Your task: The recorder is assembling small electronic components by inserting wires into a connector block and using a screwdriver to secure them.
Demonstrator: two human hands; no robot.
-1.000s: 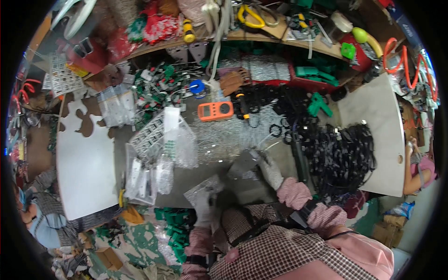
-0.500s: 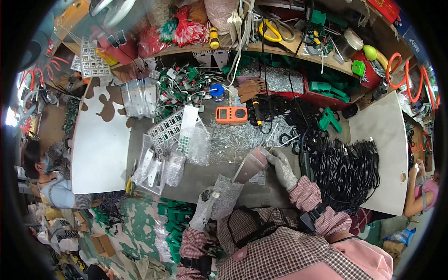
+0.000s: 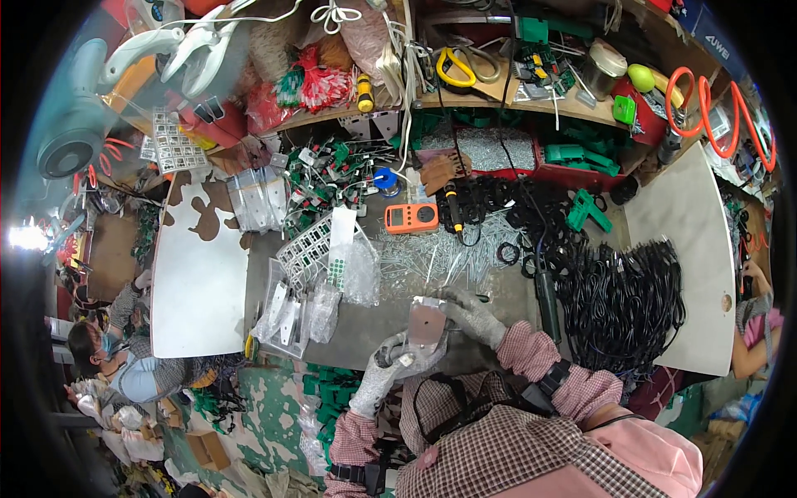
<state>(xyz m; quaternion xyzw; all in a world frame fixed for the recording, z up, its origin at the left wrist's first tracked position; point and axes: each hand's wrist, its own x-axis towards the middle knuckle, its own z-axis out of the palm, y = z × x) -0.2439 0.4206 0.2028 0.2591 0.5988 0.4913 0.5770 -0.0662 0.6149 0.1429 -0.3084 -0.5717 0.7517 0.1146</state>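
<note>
A flat brownish plate with a pale end stands over the near edge of the bench. Its lower part is inside a clear bubble-wrap bag. My gloved left hand is closed on the bag's left side. From the right, my gloved right hand has its fingers closed at the plate's upper right edge. Loose metal pins or screws lie spread just beyond the plate. Left of my hands are clear packets with flat white parts and crumpled bubble wrap.
A bundle of black cables lies to the right, next to a dark rod-shaped tool. Farther back are an orange multimeter, a screwdriver and a blue-topped spool. White panels flank the bench; co-workers sit on both sides.
The plate has gone from tilted above the bag to upright and partly inside it. My right hand has moved left and nearer; the left hand has shifted slightly right with the bag.
</note>
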